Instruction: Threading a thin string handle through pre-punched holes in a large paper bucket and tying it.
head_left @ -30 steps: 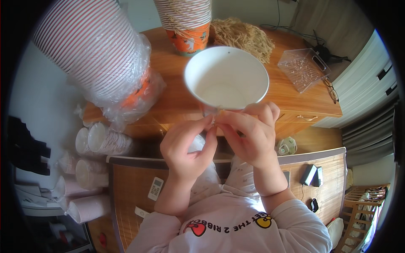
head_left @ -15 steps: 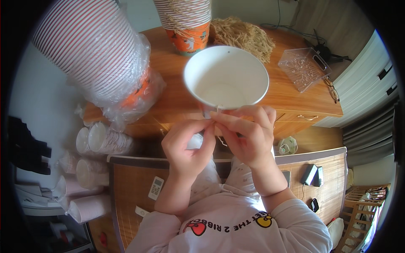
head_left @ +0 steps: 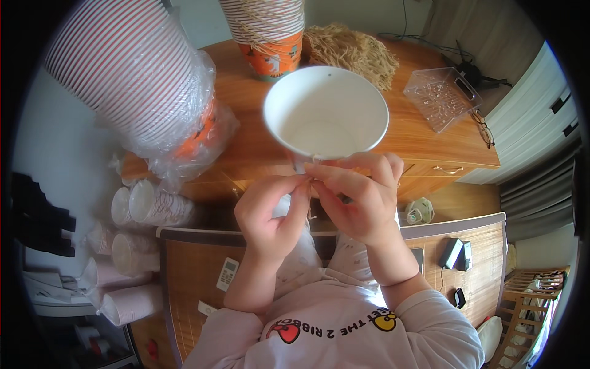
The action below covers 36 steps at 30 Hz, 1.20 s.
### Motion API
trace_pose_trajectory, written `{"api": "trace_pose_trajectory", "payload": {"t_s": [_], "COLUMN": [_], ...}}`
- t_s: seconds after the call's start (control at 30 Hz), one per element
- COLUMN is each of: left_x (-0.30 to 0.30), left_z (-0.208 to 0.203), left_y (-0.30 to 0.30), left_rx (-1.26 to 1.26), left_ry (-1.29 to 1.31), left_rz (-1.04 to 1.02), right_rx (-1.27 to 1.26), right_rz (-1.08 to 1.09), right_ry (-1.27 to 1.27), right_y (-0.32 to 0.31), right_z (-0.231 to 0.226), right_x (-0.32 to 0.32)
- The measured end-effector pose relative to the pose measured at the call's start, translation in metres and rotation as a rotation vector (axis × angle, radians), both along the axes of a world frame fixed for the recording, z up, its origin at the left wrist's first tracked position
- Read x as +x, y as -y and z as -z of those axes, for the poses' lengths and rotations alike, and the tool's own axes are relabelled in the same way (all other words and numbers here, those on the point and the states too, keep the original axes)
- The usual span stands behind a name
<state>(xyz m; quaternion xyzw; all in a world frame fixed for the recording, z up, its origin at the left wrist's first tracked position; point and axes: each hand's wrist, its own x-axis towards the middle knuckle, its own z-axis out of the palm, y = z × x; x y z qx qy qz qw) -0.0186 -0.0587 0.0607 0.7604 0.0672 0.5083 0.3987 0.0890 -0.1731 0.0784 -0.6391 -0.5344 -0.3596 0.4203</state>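
Observation:
A paper bucket (head_left: 295, 104), white inside, leans at the table's near edge with its mouth tipped toward me. It has a small hole near the far rim. At its near rim a thin pale cord (head_left: 311, 213) comes out, and its end dangles below my fingers. My left hand (head_left: 267, 212) pinches the cord between thumb and forefinger. Fingertip to fingertip with it, my right hand (head_left: 364, 200) also pinches the cord just below the rim. The fingers hide most of the cord between them.
On the wooden table (head_left: 239, 86) stand a plastic-wrapped stack of buckets (head_left: 129, 80), an orange-based stack (head_left: 270, 52) draped with cords, a heap of tan cords (head_left: 350, 52), and a clear tray (head_left: 439, 101) of small pieces beside glasses (head_left: 483, 128). More wrapped stacks (head_left: 132, 302) lie at left.
The bucket and the nearby table things have shifted slightly left in view. My fingers stay pinched together, and the cord's loose end now hangs a little differently beneath them.

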Motion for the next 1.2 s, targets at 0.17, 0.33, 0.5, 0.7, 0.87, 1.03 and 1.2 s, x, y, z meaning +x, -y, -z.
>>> {"api": "trace_pose_trajectory", "payload": {"t_s": [0.17,0.33,0.5,0.7,0.87,1.03,1.2], "left_x": [0.0003,0.0033,0.0072,0.0062,0.0064,0.0049,0.0058], "left_z": [-0.0015,-0.0016,0.0002,0.0028,0.0067,0.0037,0.0001], "left_y": [-0.0010,-0.0006,0.0001,0.0028,0.0070,0.0070,0.0069], "left_rx": [0.113,0.231,0.232,0.128,-0.094,-0.112,0.002], "left_ry": [0.011,0.063,0.092,0.076,0.044,0.039,0.043], "left_rz": [-0.014,-0.120,-0.168,-0.102,0.010,0.020,-0.039], "right_rx": [0.031,0.037,0.042,0.084,0.063,0.025,0.008], "right_rz": [0.023,0.023,0.027,0.009,-0.019,-0.003,-0.010], "right_ry": [0.036,0.033,0.027,-0.014,-0.035,-0.062,-0.071], "right_y": [-0.0003,-0.0021,-0.0035,-0.0044,-0.0033,-0.0010,-0.0002], "right_z": [0.0004,0.0024,0.0030,0.0042,0.0059,0.0022,0.0025], "right_x": [0.0002,0.0004,0.0002,-0.0004,-0.0003,-0.0046,-0.0029]}}
